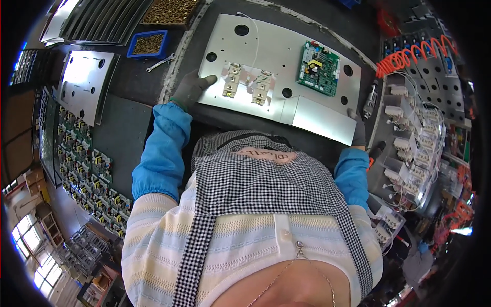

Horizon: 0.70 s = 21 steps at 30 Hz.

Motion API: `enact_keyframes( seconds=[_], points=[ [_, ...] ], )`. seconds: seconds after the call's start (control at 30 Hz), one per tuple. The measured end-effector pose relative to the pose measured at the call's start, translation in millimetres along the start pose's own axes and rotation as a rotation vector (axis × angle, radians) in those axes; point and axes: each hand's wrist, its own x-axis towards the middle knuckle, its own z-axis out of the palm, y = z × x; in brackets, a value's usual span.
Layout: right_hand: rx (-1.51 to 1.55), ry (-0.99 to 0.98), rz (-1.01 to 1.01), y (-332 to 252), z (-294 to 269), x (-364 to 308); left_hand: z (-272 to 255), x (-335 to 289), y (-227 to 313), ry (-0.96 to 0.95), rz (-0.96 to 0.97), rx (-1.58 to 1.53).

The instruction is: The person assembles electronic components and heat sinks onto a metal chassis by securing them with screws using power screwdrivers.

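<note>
2 side edges gripped, upper ctr.: L hand (191, 89) & R hand (359, 128) hold perforated metal plate (279, 48); best held level, fingers clear of green PCB (321, 71).

The board (318, 70) sits on the right of the panel (276, 53); left of that lie wrench (161, 62) and tray (146, 55), right a driver (371, 101).

Left hand (190, 89) and right hand (360, 130) reach forward, well apart.
</note>
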Motion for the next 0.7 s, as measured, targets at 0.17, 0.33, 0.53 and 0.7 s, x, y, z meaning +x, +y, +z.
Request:
enact_keyframes(
  seconds=[0.17, 0.33, 0.53, 0.7],
  points=[
    [0.035, -0.026, -0.028, 3, -2, 1, 3, 1, 2, -0.021, 0.007, -0.004],
    [0.094, -0.067, -0.022, 1, 3, -3, -5, 8, -10, 0.011, 0.011, -0.007],
    [0.082, -0.026, -0.049, 1, 2, -5, -1, 6, -5, 0.002, 0.001, 0.036],
    [0.060, -0.013, -0.026, 1, 0, -3, 9, -8, 13, -0.015, -0.010, 0.006]
  ],
)
